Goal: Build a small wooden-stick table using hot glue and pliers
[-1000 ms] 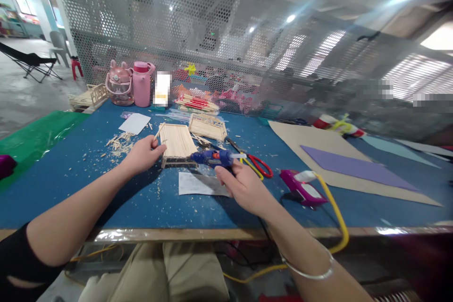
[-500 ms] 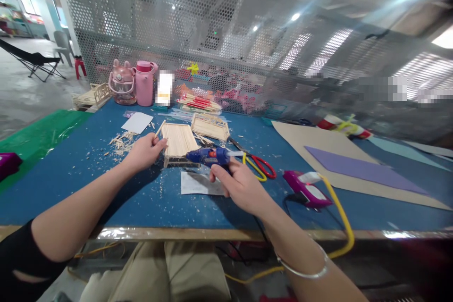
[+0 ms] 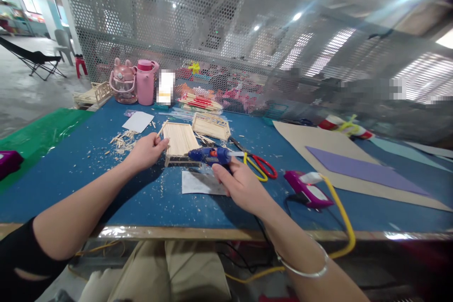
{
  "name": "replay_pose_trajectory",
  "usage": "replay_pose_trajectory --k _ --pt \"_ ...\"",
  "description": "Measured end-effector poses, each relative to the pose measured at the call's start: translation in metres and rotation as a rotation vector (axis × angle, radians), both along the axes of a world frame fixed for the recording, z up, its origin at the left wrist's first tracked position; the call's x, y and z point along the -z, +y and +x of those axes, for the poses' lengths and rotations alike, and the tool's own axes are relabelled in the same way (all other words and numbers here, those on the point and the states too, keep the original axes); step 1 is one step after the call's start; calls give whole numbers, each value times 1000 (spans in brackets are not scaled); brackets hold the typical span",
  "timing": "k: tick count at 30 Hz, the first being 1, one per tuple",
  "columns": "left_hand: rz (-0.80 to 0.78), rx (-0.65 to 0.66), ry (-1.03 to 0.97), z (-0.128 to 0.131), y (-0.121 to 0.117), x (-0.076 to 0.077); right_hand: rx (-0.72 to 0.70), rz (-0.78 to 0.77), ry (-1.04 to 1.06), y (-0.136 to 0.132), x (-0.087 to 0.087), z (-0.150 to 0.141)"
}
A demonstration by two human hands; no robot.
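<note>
My left hand is closed on the left edge of a small model made of wooden sticks, with the thumb against its side. A short stick slants up by these fingers; whether it is fixed to the model I cannot tell. My right hand grips a blue hot glue gun, a clear glue stick poking out of its back. The gun's nozzle is at the model's near right corner; contact is unclear. White paper lies just below the gun.
A second stick model lies behind. Red- and yellow-handled scissors lie right of the gun, near a magenta device with a yellow strap. Stick scraps litter the left. A pink flask and purple sheet are farther off.
The view has shifted very slightly. Both hands, the glue gun and the stick model keep nearly the same places.
</note>
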State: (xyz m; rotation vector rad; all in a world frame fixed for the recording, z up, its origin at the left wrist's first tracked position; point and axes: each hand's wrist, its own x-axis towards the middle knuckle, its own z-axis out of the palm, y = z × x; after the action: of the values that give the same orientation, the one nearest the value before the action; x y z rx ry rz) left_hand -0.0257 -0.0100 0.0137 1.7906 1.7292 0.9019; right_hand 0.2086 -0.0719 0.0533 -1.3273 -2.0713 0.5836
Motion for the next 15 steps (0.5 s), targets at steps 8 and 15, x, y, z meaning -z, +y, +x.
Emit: replay_pose_trajectory --k 8,15 --pt "-5 4 2 1 -1 0 -22 35 -6 0 0 1" --pt "-4 2 -46 1 1 -1 -57 32 34 -1 -2 0"
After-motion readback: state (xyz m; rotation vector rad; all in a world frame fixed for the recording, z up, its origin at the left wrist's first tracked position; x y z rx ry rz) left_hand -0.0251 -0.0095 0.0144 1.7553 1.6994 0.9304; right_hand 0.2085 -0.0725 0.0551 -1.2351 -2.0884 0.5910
